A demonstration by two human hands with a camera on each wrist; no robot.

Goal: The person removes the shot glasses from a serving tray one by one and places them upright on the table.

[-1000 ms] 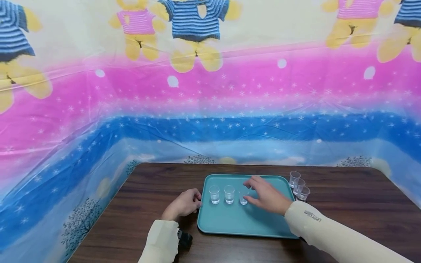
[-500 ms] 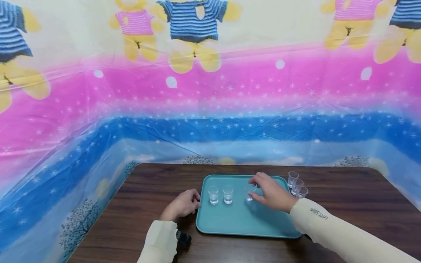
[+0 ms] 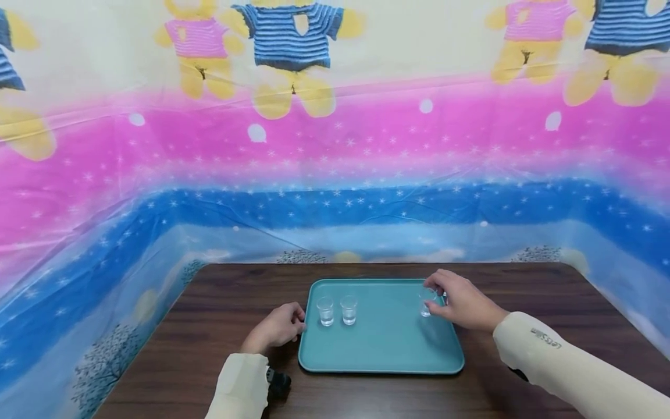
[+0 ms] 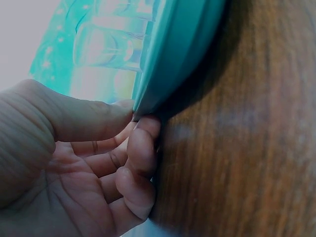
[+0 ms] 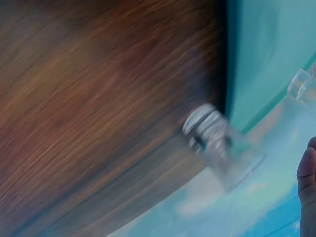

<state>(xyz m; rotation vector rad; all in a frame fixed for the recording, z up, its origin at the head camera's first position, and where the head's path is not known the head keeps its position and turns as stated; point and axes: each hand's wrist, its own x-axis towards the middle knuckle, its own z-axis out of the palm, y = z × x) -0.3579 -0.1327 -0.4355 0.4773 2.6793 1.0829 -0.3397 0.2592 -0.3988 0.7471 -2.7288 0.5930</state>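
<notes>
- Right hand (image 3: pixel 463 302) pinches a small clear cup (image 3: pixel 425 305) between curled fingers, near the teal tray's (image 3: pixel 382 349) right edge.
- Left hand (image 3: pixel 277 329) grips the tray's left rim on the wooden counter (image 3: pixel 220 326).

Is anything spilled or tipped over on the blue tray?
No, nothing stands out. Two small cups stand upright on the tray, the right hand holds a third cup, and no puddle shows.
</notes>
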